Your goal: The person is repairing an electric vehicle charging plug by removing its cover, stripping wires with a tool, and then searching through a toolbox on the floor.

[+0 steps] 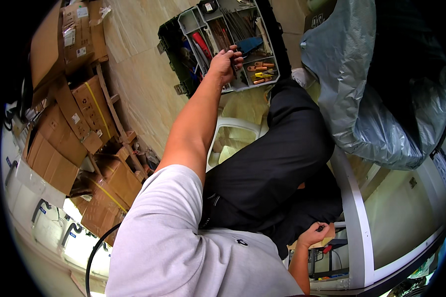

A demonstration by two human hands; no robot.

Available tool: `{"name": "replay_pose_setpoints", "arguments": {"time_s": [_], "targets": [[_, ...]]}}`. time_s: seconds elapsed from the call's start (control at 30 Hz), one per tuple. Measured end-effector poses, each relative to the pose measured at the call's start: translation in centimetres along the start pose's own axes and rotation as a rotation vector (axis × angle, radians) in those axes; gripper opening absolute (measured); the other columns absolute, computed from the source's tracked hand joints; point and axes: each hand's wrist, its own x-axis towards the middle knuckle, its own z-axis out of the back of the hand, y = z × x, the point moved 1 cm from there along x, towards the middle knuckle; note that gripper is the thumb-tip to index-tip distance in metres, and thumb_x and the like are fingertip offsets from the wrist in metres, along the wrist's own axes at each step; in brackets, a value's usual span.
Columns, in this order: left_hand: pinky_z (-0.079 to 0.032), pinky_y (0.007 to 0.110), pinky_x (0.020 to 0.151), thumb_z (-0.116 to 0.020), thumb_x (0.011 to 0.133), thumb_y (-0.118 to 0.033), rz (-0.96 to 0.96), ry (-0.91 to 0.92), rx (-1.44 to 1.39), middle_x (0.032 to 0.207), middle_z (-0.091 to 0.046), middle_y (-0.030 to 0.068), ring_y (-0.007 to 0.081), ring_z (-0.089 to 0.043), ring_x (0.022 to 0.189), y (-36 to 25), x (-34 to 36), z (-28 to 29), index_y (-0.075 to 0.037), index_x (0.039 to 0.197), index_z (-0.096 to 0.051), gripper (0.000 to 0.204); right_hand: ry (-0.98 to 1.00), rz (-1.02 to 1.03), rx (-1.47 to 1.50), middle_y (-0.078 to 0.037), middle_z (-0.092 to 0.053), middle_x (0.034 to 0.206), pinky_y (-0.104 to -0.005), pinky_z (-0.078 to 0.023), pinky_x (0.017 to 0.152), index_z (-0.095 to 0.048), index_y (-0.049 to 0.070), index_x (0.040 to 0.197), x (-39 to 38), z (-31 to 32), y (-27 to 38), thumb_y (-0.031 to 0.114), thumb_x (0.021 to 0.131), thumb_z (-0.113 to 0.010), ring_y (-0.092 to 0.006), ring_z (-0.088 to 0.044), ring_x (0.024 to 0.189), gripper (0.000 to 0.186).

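My left hand (225, 65) reaches over the front of an open toolbox (228, 89) on the floor. Its fingers are curled together above the divided grey tray; a thin dark thing seems to be in them, too small to name. Around it lie a red-handled tool (201, 43), several thin dark rods (238, 24), a blue piece (250, 45), and copper cable lugs (260, 66) beside a small yellow part (262, 74). Down at the right, my right hand (313, 234) is closed by the white frame, with a small black thing I cannot identify between its fingers.
Cardboard boxes (59, 128) are stacked on wooden pallets at the left. Silvery plastic sheeting (344, 74) hangs at the right, above a white metal frame (359, 222). A white plastic stool (237, 122) stands by my black-trousered leg. A black cable (91, 262) curves behind my left shoulder.
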Motion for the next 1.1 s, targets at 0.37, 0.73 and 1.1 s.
{"name": "replay_pose_setpoints", "arguments": {"time_s": [0.37, 0.73, 1.1], "targets": [[-0.048, 0.033, 0.058, -0.039, 0.098, -0.011, -0.035, -0.279, 0.281, 0.098, -0.059, 0.0108, 0.0213, -0.06, 0.08, -4.2, 6.1, 1.3, -0.008, 0.109, -0.045, 0.014, 0.011, -0.012, -0.004, -0.011, -0.051, 0.077, -0.0333, -0.043, 0.066, -0.049, -0.001, 0.084, 0.0, 0.1, -0.4, 0.009, 0.083, -0.053, -0.0238, -0.05, 0.071, 0.011], [-0.052, 0.034, 0.064, -0.041, 0.091, -0.003, -0.044, -0.507, 0.396, 0.089, -0.063, 0.0133, 0.0247, -0.062, 0.076, -5.4, 9.2, -0.1, 0.001, 0.106, -0.049, 0.017, 0.027, 0.0, -0.03, -0.01, -0.051, 0.076, -0.0325, -0.043, 0.065, -0.049, -0.001, 0.085, 0.1, 0.3, 0.3, 0.009, 0.083, -0.052, -0.0232, -0.051, 0.07, 0.011], [-0.052, 0.043, 0.076, -0.046, 0.094, -0.009, -0.097, -0.421, 0.468, 0.096, -0.063, 0.0119, 0.0247, -0.063, 0.083, -4.8, 8.8, 2.6, -0.003, 0.114, -0.051, 0.022, 0.019, 0.02, 0.014, -0.009, -0.05, 0.076, -0.0316, -0.042, 0.065, -0.049, -0.001, 0.085, 0.1, 0.4, 0.9, 0.01, 0.084, -0.052, -0.0221, -0.049, 0.07, 0.011]]}}
